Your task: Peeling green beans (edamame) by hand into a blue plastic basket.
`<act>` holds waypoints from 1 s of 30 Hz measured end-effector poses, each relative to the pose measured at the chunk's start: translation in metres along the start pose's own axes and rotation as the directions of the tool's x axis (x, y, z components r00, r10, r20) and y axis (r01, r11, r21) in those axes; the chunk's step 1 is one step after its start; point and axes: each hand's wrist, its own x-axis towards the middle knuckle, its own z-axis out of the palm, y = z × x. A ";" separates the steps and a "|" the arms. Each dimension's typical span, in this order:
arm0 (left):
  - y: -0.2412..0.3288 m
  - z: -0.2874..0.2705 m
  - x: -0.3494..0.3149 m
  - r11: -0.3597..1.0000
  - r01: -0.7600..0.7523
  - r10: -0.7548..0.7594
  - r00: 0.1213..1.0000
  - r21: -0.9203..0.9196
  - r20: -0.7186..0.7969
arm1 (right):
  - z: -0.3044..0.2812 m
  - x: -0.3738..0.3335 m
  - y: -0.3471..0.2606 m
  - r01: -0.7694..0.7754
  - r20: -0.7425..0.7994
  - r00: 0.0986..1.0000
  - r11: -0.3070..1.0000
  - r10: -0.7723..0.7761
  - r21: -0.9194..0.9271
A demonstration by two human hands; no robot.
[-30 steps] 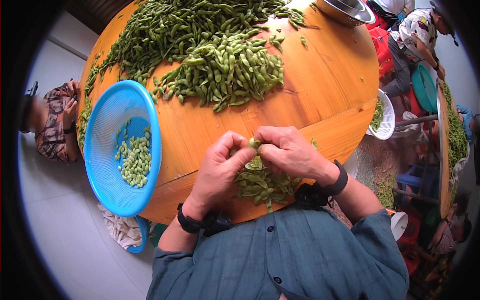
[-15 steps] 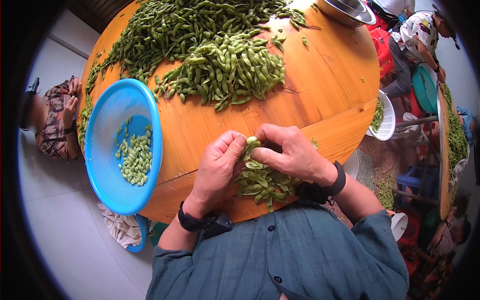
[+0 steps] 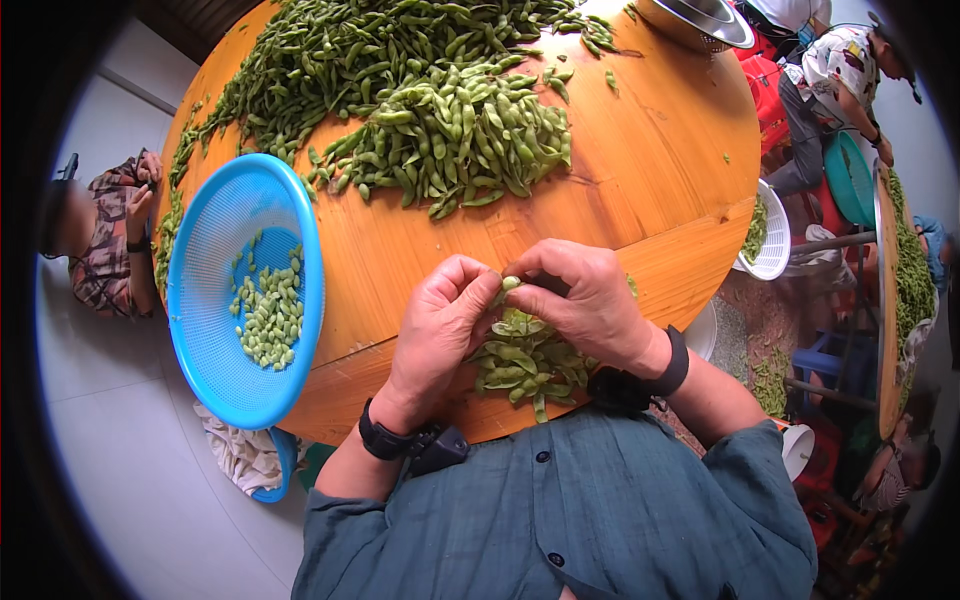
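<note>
Close to the near edge of the table, both my hands meet over a small green edamame pod point(image 3: 511, 284). My left hand point(image 3: 445, 322) is closed, thumb and forefinger pinched at the pod's left end. From the other side, my right hand point(image 3: 590, 303) pinches it between thumb and bent forefinger. Fingers cover most of the pod. Just below lie flattened, opened pods point(image 3: 525, 365) in a small heap. A blue colander point(image 3: 190, 290) to the left holds shelled green beans point(image 3: 272, 315). Beyond my hands spreads a large pile of whole edamame pods point(image 3: 440, 140).
The round wooden table point(image 3: 660, 130) carries a metal bowl point(image 3: 700, 22) at its far right. A person point(image 3: 110, 240) sits on the left. At right are a white basket point(image 3: 770, 250), another person point(image 3: 840, 80) and a second table point(image 3: 888, 300) with pods.
The pod between my fingers has sunk further into their grip, so less of it shows. My right hand has shifted slightly; the colander and piles look the same.
</note>
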 end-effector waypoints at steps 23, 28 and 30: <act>0.003 -0.001 0.004 0.997 0.072 -0.072 0.996 -0.014 0.045 | 0.001 0.007 0.004 0.085 0.037 0.996 0.991 -0.082 -0.102; 0.004 0.003 0.003 0.997 0.060 -0.064 0.995 0.045 0.079 | 0.001 0.007 0.006 0.036 0.038 0.999 0.994 -0.032 -0.108; 0.005 0.006 0.002 0.995 0.039 -0.046 0.996 0.095 0.077 | 0.001 0.007 0.006 -0.039 0.042 0.998 0.998 0.041 -0.055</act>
